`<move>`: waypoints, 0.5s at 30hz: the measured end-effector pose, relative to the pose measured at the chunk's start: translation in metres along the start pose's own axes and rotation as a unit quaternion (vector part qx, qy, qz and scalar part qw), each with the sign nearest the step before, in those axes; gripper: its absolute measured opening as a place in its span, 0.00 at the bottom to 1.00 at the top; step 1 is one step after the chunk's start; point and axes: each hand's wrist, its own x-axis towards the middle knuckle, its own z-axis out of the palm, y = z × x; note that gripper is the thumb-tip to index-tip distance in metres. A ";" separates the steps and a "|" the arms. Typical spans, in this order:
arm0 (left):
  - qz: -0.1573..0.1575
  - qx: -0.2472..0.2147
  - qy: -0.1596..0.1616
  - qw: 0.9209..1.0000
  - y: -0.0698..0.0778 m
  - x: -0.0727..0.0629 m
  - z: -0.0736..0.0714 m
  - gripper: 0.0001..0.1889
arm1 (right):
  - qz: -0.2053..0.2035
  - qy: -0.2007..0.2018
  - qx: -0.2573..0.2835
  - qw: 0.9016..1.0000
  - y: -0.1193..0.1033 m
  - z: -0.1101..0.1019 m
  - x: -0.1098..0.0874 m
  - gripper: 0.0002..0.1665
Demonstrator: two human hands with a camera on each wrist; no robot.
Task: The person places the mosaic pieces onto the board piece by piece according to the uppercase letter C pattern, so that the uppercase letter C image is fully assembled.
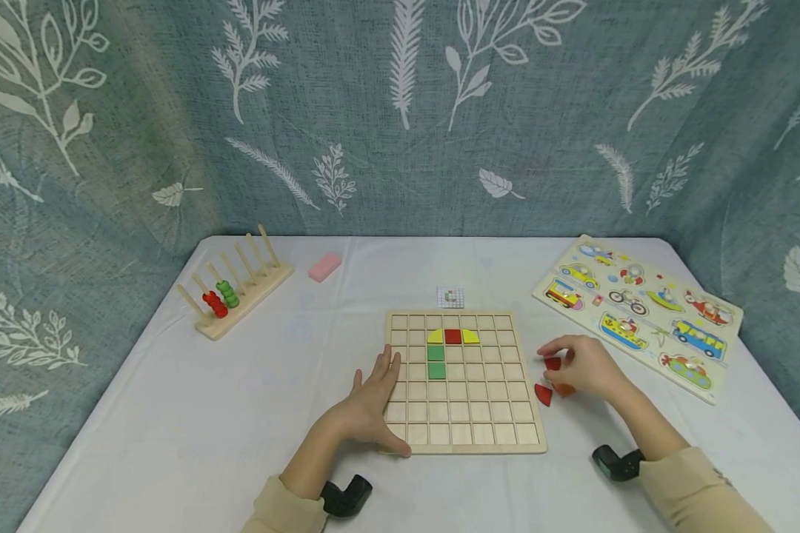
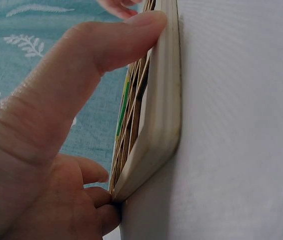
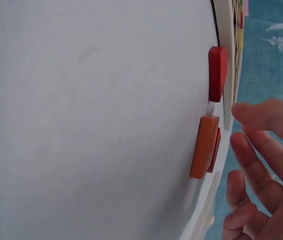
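Note:
A wooden grid board lies in front of the person. On it sit two green squares, a red square and two yellow quarter-rounds. My left hand rests on the board's left edge, thumb at the near corner, fingers spread along the side. To the right of the board, my right hand hovers over loose pieces with thumb and fingers apart, holding nothing. Beneath or beside it are an orange piece, a red quarter-round and another red piece, partly hidden by the fingers.
A small patterned card lies behind the board. Back left stand a peg rack with red and green beads and a pink block. At the right lies a vehicle picture puzzle. A patterned curtain hangs behind the white table.

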 end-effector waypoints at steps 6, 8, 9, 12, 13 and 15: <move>0.001 0.003 -0.002 1.000 0.000 0.000 0.000 0.71 | 0.017 -0.010 -0.003 1.000 0.004 -0.002 0.001 0.17; 0.000 0.004 -0.003 1.000 0.000 0.000 0.000 0.71 | 0.025 -0.016 -0.003 1.000 0.005 -0.003 0.002 0.18; 0.000 0.004 -0.003 1.000 -0.001 0.000 0.000 0.71 | 0.028 -0.019 -0.002 0.999 0.005 -0.003 0.002 0.18; 0.000 0.004 -0.004 1.000 -0.001 0.000 0.000 0.71 | 0.034 -0.024 -0.005 0.999 0.006 -0.004 0.003 0.18; 0.000 0.003 -0.004 1.000 -0.001 0.000 0.000 0.71 | 0.034 -0.025 -0.006 0.999 0.007 -0.004 0.003 0.18; 0.000 0.003 -0.004 1.000 -0.001 0.000 0.000 0.71 | 0.032 -0.025 -0.008 0.999 0.007 -0.003 0.004 0.17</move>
